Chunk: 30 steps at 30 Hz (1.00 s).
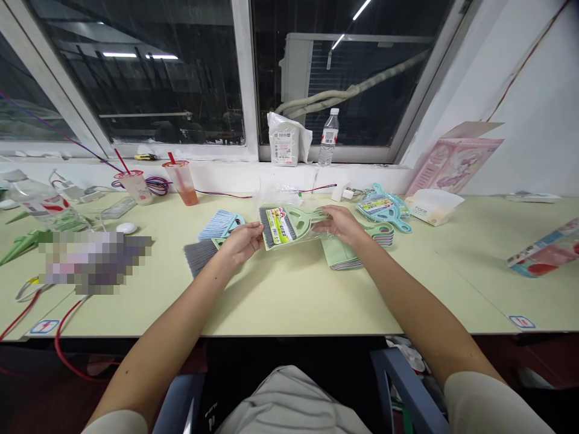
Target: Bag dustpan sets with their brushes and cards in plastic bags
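Note:
Both hands hold up a small green dustpan and brush set (281, 226), with grey bristles and a yellow label, in a clear bag. My left hand (244, 242) pinches its bristle end. My right hand (338, 224) is closed around the handle end. Behind my left hand lie a blue brush (221, 224) and a grey-bristled brush (199, 256). Below my right hand rests a stack of dustpans (341, 253), green on top. Farther right are blue packaged dustpan sets (384, 207).
Along the window sill stand a water bottle (329, 138) and a white packet (284, 140). Two drink cups with red straws, one an orange drink (184, 184), are at back left. A tissue pack (434, 206) and a pink box (455, 158) are at right. Red cables (63, 337) hang at left.

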Tool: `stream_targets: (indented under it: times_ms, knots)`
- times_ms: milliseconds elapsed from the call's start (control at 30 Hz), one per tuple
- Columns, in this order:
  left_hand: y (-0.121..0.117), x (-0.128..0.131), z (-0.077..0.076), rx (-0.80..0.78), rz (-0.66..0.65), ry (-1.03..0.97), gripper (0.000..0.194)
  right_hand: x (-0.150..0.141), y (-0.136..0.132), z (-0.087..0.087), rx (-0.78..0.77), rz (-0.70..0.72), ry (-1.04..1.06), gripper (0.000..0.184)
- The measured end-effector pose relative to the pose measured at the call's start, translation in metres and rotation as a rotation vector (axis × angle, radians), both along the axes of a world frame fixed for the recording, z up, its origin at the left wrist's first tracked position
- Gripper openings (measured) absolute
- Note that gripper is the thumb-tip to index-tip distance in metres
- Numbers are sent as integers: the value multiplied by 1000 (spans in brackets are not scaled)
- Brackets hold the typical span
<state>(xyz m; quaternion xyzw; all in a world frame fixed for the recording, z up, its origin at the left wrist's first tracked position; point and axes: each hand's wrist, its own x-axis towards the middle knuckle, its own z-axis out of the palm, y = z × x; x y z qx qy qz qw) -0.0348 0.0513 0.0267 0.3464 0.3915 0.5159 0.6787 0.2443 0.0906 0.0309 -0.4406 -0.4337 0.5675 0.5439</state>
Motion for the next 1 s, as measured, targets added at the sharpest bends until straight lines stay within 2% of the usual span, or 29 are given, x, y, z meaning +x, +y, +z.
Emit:
stream_targets:
  times_ms: [267,400,533,667,767,867,1000]
  knots:
    - [3,-2,-4,39,45,-4,13,5,0,2,-15,-70,-218,4]
    - [5,-5,-6,62,63,-10,15,11,4,3,-10,-120,-252,7]
    - [1,-6,-3,104,189,26,30,19,7,4,-15,-134,-225,10]
    - [-1,-6,0,138,282,72,42,21,6,5,-53,-66,-224,17]
    - [2,-7,-1,141,282,38,37,19,4,7,-65,-41,-206,22]
    - [5,-6,-1,49,263,-78,33,18,3,9,-57,-68,-155,22]
    - [0,0,-3,-10,184,-194,55,17,2,11,-54,-124,-59,25]
